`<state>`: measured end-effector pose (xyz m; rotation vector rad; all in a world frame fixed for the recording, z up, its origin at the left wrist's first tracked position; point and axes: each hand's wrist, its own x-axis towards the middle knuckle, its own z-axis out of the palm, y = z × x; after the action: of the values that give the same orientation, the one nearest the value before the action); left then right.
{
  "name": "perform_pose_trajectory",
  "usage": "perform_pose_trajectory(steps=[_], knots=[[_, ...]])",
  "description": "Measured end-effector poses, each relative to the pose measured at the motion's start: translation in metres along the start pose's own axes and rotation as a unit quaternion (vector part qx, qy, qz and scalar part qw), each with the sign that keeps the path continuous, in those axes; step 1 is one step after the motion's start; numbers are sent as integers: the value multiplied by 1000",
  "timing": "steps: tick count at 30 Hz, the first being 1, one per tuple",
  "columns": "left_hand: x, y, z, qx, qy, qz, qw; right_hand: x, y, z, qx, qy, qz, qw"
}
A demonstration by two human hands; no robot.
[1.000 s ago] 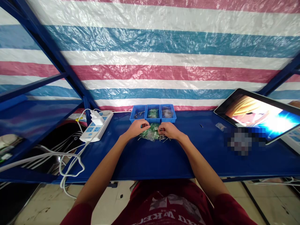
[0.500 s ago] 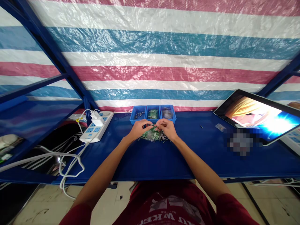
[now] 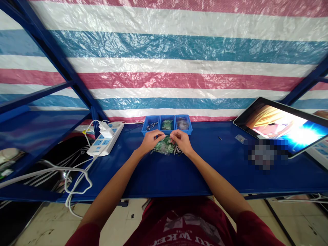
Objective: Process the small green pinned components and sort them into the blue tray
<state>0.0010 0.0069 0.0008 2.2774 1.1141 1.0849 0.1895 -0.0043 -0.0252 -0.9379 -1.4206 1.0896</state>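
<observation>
My left hand (image 3: 151, 141) and my right hand (image 3: 179, 142) meet above a loose pile of small green parts and metal pins (image 3: 162, 148) on the blue table (image 3: 164, 177). The left fingertips pinch a small green part close to the right fingertips. Whatever the right hand holds is too small to tell. Just behind my hands stands a blue tray with three compartments (image 3: 167, 124). Its left compartment holds metal pins (image 3: 151, 125), its middle one green parts (image 3: 166, 125), and its right one a clear bagged item (image 3: 182, 125).
To the left stands a white power strip (image 3: 105, 139) with plugs and trailing cables (image 3: 77, 179). A tablet (image 3: 280, 126) leans at the right, near a single pin (image 3: 219, 137) and a small clear bag (image 3: 240, 138). A striped tarpaulin (image 3: 164, 82) hangs behind.
My two hands have drawn closer together above the pile, with the fingertips now nearly touching. The tray and the pile stay in place.
</observation>
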Motion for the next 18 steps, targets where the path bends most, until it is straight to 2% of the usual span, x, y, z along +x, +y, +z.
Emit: perform_pose_trajectory(steps=[8, 15, 18], knots=[[0, 2, 0, -27, -1, -30, 999, -3, -2, 1, -68, -11, -35, 997], [-1, 1, 3, -92, 51, -60, 993, -3, 0, -1, -72, 4, -56, 996], [-1, 2, 4, -83, 51, -52, 994, -4, 0, 0, -71, 2, -51, 996]])
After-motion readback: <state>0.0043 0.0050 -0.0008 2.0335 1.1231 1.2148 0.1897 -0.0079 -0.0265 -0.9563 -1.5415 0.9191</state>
